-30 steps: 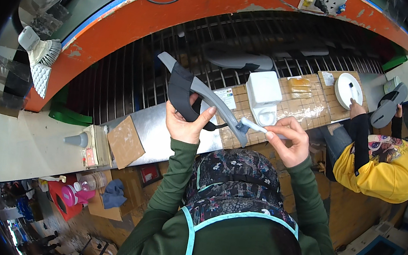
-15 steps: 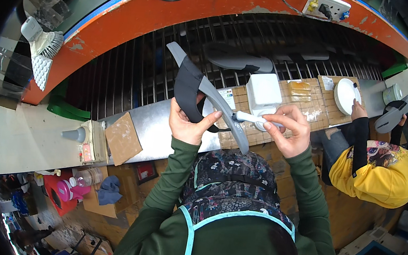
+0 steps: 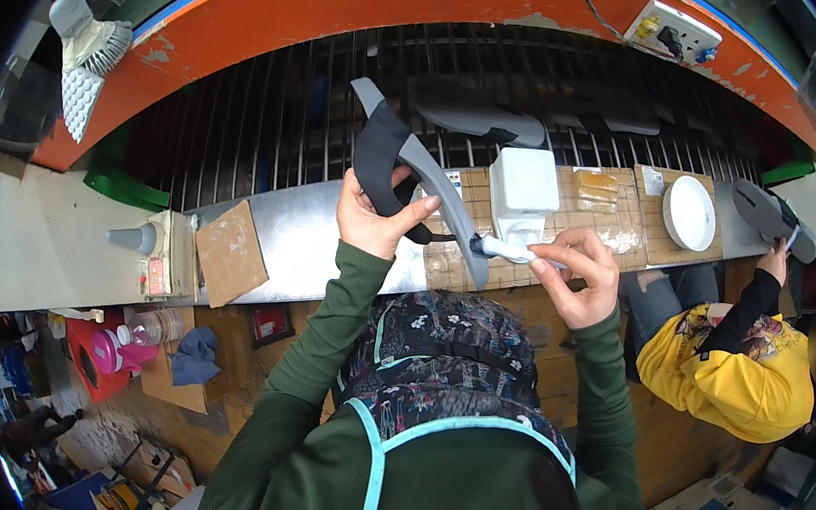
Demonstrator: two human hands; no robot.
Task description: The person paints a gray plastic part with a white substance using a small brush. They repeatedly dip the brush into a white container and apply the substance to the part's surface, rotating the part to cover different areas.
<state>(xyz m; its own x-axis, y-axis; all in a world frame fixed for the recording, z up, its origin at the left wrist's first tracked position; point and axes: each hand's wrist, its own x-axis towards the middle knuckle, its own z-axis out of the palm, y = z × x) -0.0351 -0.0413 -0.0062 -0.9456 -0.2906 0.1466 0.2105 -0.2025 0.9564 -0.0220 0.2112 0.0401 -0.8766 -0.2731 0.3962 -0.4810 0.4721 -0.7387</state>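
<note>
My left hand is closed around a grey slipper with a wide black strap, its fingers reaching inside the strap. The slipper stands tilted on edge, with its lower end turned towards my right hand. That hand pinches the end of a small white brush between thumb and fingers. The brush's dark tip touches the slipper's sole edge near the lower end. Just behind the brush stands a white plastic container on the bench.
Behind the bench, grey slippers lie on a dark roller conveyor. A yellowish block and a white bowl sit to the right. A co-worker in yellow holds another grey slipper. Brown cardboard lies at left.
The brush has moved down along the sole edge, closer to the slipper's lower end, and lies flatter. The co-worker's hand has left the white bowl.
</note>
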